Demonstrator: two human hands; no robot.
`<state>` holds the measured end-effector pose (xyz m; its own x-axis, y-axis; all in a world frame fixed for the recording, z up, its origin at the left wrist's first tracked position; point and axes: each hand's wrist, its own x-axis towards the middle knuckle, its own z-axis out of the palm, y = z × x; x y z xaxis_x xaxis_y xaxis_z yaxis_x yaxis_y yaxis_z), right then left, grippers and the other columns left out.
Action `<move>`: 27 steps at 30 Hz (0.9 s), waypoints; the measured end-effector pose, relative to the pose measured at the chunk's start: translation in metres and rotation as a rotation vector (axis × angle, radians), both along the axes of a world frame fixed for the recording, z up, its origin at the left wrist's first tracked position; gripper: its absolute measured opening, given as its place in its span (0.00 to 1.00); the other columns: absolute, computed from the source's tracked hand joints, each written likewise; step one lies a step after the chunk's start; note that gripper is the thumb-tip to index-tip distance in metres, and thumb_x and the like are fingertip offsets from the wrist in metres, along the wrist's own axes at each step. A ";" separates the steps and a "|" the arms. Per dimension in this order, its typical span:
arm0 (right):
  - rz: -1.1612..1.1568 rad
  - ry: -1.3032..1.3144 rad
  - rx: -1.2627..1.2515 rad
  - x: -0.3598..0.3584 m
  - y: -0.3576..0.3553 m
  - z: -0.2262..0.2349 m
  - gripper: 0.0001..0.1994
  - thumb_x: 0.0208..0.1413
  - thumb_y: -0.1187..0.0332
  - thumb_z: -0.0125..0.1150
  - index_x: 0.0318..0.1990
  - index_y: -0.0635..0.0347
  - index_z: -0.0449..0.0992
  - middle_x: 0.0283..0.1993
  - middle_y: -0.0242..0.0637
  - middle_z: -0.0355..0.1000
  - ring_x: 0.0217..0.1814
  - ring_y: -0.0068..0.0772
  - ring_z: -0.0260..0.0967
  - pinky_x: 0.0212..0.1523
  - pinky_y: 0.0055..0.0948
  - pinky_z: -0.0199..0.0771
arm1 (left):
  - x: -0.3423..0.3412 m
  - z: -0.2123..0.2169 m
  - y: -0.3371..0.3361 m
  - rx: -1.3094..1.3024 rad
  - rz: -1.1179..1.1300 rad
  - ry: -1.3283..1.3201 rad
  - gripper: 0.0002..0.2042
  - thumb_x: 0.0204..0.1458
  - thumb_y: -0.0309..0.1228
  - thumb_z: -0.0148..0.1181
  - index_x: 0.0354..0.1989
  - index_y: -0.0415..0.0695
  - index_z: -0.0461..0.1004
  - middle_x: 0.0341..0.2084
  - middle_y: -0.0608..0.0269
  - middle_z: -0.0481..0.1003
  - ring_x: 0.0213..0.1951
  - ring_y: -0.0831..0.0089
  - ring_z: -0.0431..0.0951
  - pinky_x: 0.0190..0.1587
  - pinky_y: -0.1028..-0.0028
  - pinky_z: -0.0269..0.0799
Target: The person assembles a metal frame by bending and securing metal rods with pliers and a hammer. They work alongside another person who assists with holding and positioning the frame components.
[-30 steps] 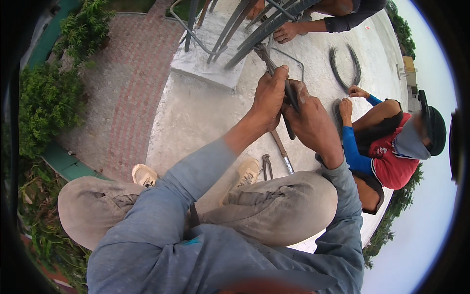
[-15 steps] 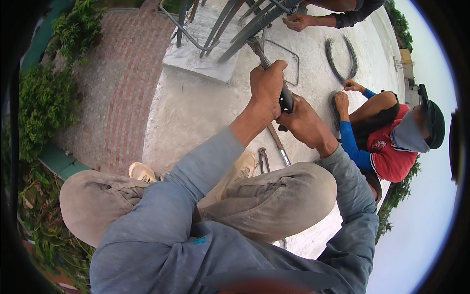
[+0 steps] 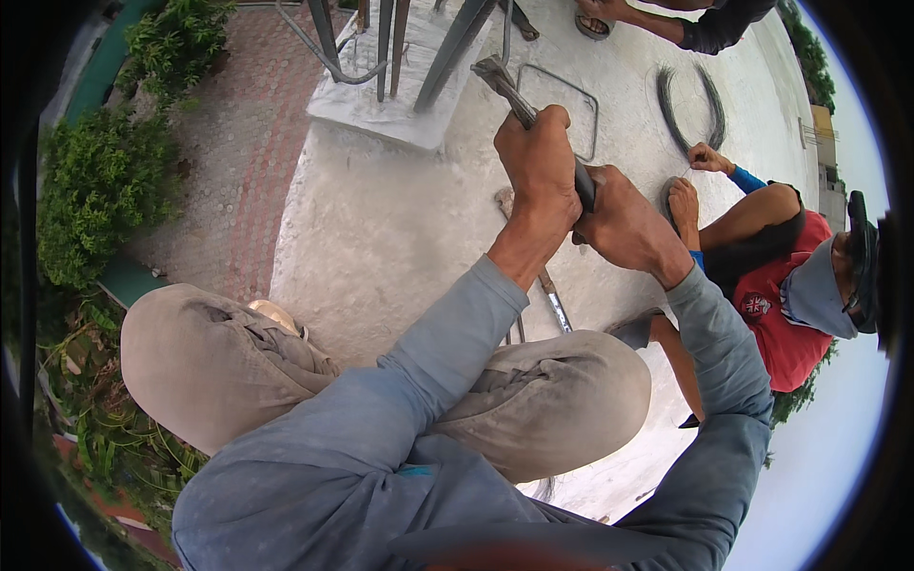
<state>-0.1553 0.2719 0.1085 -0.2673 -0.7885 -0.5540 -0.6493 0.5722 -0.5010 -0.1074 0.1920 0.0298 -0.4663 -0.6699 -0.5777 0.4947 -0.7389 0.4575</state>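
A hammer-like tool with a steel shaft, a metal head (image 3: 491,71) and a black grip (image 3: 584,185) slants up and to the left in front of me. My left hand (image 3: 538,171) is closed round its middle. Lower down, my right hand (image 3: 628,221) grips the black end. The tool's head stands apart from the upright steel bars (image 3: 455,55), to their right. Below my hands, a long tool (image 3: 554,303) with a brown and silver shaft lies on the concrete; my left hand and forearm hide part of it.
A concrete block (image 3: 381,124) surrounds the feet of the bars. A bent steel stirrup (image 3: 594,128) and a wire coil (image 3: 718,105) lie on the slab. A co-worker in red (image 3: 776,285) sits at right; another's arm (image 3: 657,24) is at the top. The slab's edge (image 3: 286,219) is at left.
The tool's head has come away from the bars. Both my hands have shifted to the right, still on the tool. My view has shifted too.
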 end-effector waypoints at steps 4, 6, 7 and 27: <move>0.179 0.162 -0.056 -0.010 0.005 -0.010 0.13 0.51 0.70 0.60 0.37 0.75 0.74 0.33 0.62 0.74 0.32 0.57 0.75 0.38 0.44 0.76 | 0.002 -0.001 0.000 -0.004 -0.027 -0.045 0.07 0.50 0.26 0.55 0.24 0.43 0.65 0.17 0.67 0.60 0.17 0.73 0.61 0.21 0.68 0.62; 0.122 -0.068 -0.042 -0.023 0.023 -0.016 0.17 0.52 0.65 0.62 0.40 0.75 0.75 0.35 0.60 0.75 0.37 0.52 0.77 0.39 0.39 0.76 | 0.009 -0.002 -0.004 0.006 -0.055 -0.075 0.07 0.51 0.25 0.55 0.24 0.46 0.64 0.18 0.68 0.59 0.18 0.75 0.61 0.23 0.69 0.65; 0.119 -0.189 -0.044 -0.035 0.031 -0.023 0.20 0.52 0.62 0.63 0.42 0.75 0.75 0.36 0.59 0.75 0.39 0.50 0.78 0.39 0.37 0.76 | 0.010 -0.001 -0.005 -0.006 -0.078 -0.040 0.07 0.51 0.25 0.55 0.24 0.46 0.64 0.18 0.68 0.59 0.18 0.76 0.60 0.23 0.70 0.65; -0.672 0.058 -0.245 0.025 0.219 -0.226 0.11 0.71 0.66 0.52 0.39 0.66 0.68 0.25 0.44 0.64 0.24 0.43 0.60 0.28 0.39 0.64 | 0.010 -0.004 -0.007 -0.001 -0.072 -0.081 0.08 0.50 0.27 0.56 0.24 0.49 0.63 0.21 0.72 0.59 0.18 0.80 0.56 0.20 0.76 0.55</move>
<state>-0.1302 0.4907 -0.1170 -0.7623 -0.5433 -0.3517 -0.2263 0.7328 -0.6417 -0.0978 0.1854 0.0257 -0.4650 -0.6369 -0.6149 0.4023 -0.7708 0.4941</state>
